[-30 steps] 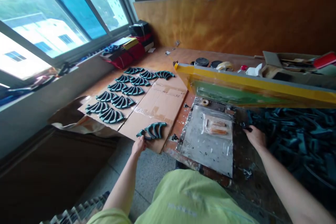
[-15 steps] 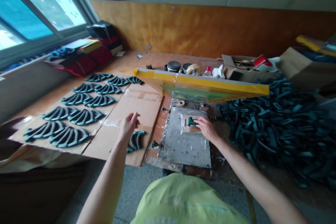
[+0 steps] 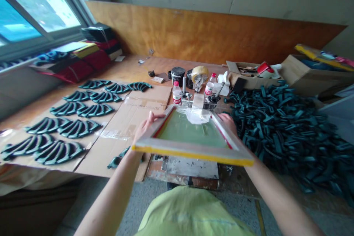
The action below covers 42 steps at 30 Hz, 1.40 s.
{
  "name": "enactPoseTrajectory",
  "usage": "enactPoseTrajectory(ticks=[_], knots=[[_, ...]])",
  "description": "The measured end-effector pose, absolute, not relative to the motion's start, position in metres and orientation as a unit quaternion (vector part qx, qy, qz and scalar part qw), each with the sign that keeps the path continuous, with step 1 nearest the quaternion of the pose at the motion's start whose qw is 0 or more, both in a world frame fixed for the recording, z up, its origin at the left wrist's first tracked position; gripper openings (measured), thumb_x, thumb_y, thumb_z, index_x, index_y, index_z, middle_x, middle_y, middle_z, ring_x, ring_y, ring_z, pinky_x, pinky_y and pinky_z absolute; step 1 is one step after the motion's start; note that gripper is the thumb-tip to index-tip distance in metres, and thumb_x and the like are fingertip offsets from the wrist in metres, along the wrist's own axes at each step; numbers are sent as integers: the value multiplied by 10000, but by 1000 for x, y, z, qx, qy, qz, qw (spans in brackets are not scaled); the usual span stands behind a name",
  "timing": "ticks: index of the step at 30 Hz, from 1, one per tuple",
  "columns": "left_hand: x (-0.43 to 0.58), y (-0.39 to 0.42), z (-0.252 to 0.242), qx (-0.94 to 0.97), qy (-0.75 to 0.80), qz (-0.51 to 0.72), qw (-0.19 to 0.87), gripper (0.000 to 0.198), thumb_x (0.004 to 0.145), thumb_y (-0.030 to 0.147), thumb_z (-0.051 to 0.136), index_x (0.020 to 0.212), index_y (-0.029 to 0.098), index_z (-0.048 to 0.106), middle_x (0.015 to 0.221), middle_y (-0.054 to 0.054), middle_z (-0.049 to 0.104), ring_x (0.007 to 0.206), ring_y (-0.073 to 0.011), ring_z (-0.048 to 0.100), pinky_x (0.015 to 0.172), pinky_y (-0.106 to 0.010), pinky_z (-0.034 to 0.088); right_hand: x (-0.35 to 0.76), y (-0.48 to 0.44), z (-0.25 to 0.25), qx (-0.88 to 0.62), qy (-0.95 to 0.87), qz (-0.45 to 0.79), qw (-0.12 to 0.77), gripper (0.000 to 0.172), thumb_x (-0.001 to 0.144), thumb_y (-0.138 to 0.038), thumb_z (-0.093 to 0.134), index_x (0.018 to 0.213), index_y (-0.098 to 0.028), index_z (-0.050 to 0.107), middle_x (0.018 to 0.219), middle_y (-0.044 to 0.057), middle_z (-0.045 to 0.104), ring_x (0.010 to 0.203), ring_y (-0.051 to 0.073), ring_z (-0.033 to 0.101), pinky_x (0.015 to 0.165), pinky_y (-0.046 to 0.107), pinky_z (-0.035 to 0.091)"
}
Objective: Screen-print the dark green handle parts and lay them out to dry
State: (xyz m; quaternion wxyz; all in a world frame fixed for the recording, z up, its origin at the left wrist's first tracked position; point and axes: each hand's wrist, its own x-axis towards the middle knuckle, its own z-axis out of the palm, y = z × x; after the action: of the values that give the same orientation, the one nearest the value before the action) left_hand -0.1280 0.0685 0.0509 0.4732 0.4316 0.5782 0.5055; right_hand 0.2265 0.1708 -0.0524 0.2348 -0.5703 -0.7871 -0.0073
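A screen-printing frame (image 3: 190, 146) with yellow tape along its near edge hangs tilted above a metal base plate (image 3: 190, 169). White material lies on the far part of its green mesh (image 3: 190, 132). My left hand (image 3: 145, 127) is closed on the frame's left side, its thumb raised. On the right rail, my right hand (image 3: 229, 122) grips too, its fingers partly hidden. The green part that lay on the plate is covered by the frame. Beside my left forearm, a few dark green curved parts (image 3: 117, 159) lie on cardboard (image 3: 143, 97), partly hidden.
Rows of dark green curved parts (image 3: 79, 125) lie at left. A large heap of similar parts (image 3: 271, 129) fills the right side. Behind the frame stand bottles (image 3: 177, 94), a black-lidded tub (image 3: 177, 75), a tape roll (image 3: 199, 73) and an open cardboard box (image 3: 235, 68).
The printing frame has swung down toward me over the plate. My right hand has left the green part there, and both hands have moved to the frame's sides.
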Motion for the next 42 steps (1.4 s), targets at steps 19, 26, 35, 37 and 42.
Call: enactPoseTrajectory(ticks=[19,26,35,37,42], knots=[[-121,24,-81,330,648,427,538,834,734,601,676,1414,165,469,904,-66,736,799,-224,689,677,-289,533,175,148,-24,-309,-940,109,95,285,767,25,498,874,-179,667,878,69,669,906,205,589,790,292,456],[-118,23,-73,328,644,435,537,786,737,594,677,1374,169,500,918,-74,742,777,-217,694,666,-293,544,166,158,-25,-347,-922,92,144,241,793,-8,509,854,-182,665,853,58,650,877,204,572,774,295,458],[-120,23,-58,309,661,429,532,770,702,568,723,1358,215,529,893,-48,748,690,-194,682,591,-270,527,175,148,-27,-343,-912,121,193,242,857,-125,596,1062,-226,675,990,50,700,925,208,627,852,327,504],[-122,24,-48,313,658,424,537,808,689,579,732,1382,229,508,872,-39,747,680,-191,680,591,-270,525,164,174,-12,-396,-882,140,214,395,833,-170,669,1214,-265,625,1096,33,693,968,205,636,892,329,501],[-130,32,-3,342,629,442,541,691,757,670,616,1285,224,603,892,-33,737,733,-193,674,608,-265,519,159,228,17,-508,-825,110,221,627,800,-201,707,1392,-277,516,1135,60,671,966,233,637,883,339,490]])
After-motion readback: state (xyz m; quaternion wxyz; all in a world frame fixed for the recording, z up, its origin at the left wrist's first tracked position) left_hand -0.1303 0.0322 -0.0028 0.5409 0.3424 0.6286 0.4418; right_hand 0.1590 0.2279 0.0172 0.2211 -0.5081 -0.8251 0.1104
